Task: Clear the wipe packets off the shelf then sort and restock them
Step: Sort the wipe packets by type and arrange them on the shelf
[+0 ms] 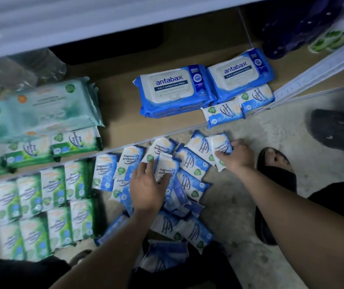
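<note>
1. The shelf [117, 113] fills the upper half of the frame. Its front rail [112, 150] runs on a slant from the left edge up toward centre right.
2. Bare board lies open in the middle of the shelf, between the teal packs [42, 107] at upper left and the two Antabax packs [177, 90] at upper centre.
3. Two small packets [223, 113] lie at the shelf's front edge, just below the Antabax packs. One overhangs the rail.
4. Below the rail, at centre, a blue heap [192, 182] of wipe packets lies loose and overlapping, pointing every way.
5. Green packets [52, 184] stand in tidy rows at lower left, touching side by side. Their long axes run up and down the frame.
6. Bare floor [233, 205] is open to the right of the heap, as far as a sandal [275, 174]. A dark shoe [333, 130] sits at the right edge.
7. The left hand [146, 184] is over the heap's middle. Thumb and fingers pinch the lower end of one packet [167, 163], printed face up, its long axis near upright in the frame.
8. The right hand [235, 155] is at the heap's upper right corner. Its fingers curl over the right edge of a second packet [219, 142] with the thumb against its face. That packet's long axis leans a little left of upright, touching its neighbour on the left.
</note>
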A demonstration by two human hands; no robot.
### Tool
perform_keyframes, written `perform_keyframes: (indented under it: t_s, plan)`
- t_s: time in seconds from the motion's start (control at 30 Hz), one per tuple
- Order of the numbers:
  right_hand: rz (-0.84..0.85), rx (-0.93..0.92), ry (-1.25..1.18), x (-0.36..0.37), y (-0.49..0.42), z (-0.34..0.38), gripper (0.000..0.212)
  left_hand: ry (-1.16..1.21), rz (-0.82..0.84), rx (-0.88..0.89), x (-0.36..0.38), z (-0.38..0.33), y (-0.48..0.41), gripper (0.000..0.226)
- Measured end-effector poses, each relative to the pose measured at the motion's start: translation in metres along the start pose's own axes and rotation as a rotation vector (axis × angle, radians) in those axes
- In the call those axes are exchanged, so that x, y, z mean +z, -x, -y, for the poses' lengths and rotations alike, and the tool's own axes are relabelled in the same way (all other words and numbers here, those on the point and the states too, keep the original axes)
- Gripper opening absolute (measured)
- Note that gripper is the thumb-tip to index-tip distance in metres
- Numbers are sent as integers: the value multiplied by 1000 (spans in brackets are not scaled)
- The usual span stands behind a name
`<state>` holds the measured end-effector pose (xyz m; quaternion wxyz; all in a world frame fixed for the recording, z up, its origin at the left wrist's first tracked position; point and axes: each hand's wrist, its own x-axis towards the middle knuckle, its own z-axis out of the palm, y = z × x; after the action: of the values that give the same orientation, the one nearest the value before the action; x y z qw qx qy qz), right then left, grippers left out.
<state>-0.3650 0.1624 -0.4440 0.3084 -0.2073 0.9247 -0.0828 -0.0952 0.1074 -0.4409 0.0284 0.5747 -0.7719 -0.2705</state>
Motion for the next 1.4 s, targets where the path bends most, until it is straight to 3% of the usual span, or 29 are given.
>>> perform_keyframes:
  t_s: [0.17, 0.4, 0.5, 0.73, 0.97, 1.1, 1.23, 1.33, 1.4]
  plan:
    - [3, -53, 4, -4, 28, 1, 45, 267, 114, -194, 2, -9, 23, 60]
    - [61, 37, -48, -6, 57, -5, 31, 495, 258, -381, -20, -10, 9, 41]
    - [50, 97, -245, -12, 71, 1, 25, 564, 243, -414, -40, -16, 7, 29]
    - [30, 115, -571, -41, 97, 17, 27, 740, 144, -481, -86, -49, 9, 30]
    - [-4, 97, -723, -85, 92, 23, 23, 802, 35, -480, -99, -95, -6, 24]
    - [-6, 139, -813, -103, 72, 17, 21, 890, 11, -569, -92, -118, -25, 33]
    - [7, 206, -915, -110, 48, 9, 19, 938, -44, -656, -76, -126, -47, 26]
    - [33, 256, -992, -111, 29, 8, 17, 1057, -20, -711, -63, -128, -60, 40]
    - [37, 281, -1027, -109, 15, 9, 19, 867, 11, -655, -69, -134, -62, 48]
